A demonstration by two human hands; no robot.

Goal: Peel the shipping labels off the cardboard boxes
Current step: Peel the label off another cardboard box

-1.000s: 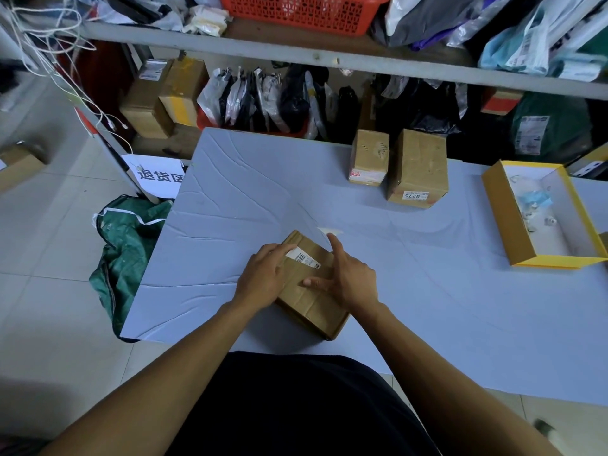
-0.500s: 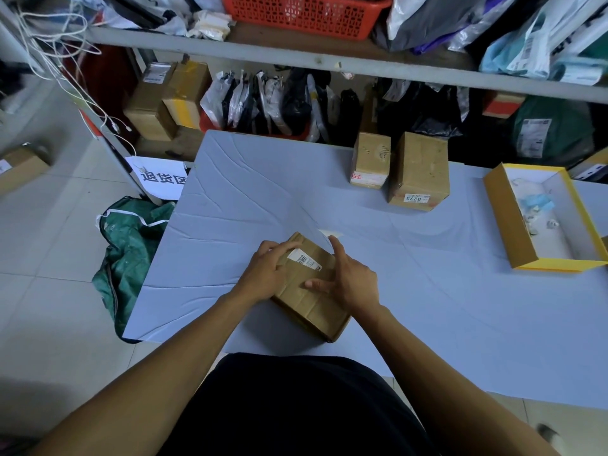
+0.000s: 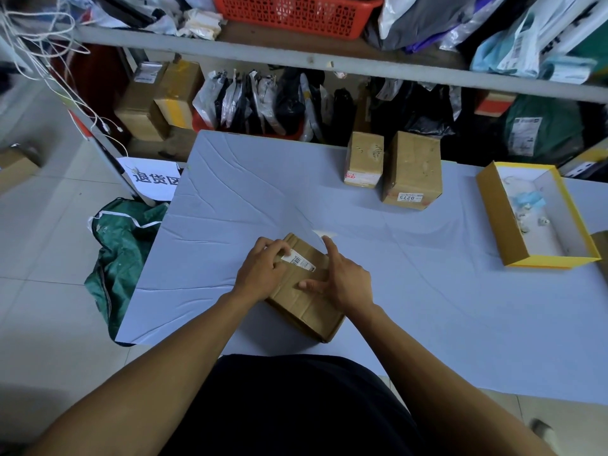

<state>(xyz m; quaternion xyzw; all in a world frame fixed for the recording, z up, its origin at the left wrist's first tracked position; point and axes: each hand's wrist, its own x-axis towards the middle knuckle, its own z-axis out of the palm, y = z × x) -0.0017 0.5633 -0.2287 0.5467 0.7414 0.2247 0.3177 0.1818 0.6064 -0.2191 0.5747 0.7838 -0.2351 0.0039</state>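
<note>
Brown cardboard box (image 3: 306, 297) (creased, taped top) sits near the table's (image 3: 427, 307) near edge, turned at an angle. Left hand (image 3: 263, 274) pinches the left end of its white barcode label (image 3: 298, 261). Right hand (image 3: 345, 281) lies spread, fingers straight, pressing the box top.

Single head cam, wide-angle, worn on person, looks forward and down over surface (image 3: 427, 307). Close range: forearms enter from 6 o'clock, both hands mid-frame. Shelf (image 3: 329, 62) across 12 o'clock. Floor (image 3: 42, 258) at 9 o'clock. No second view.
</note>
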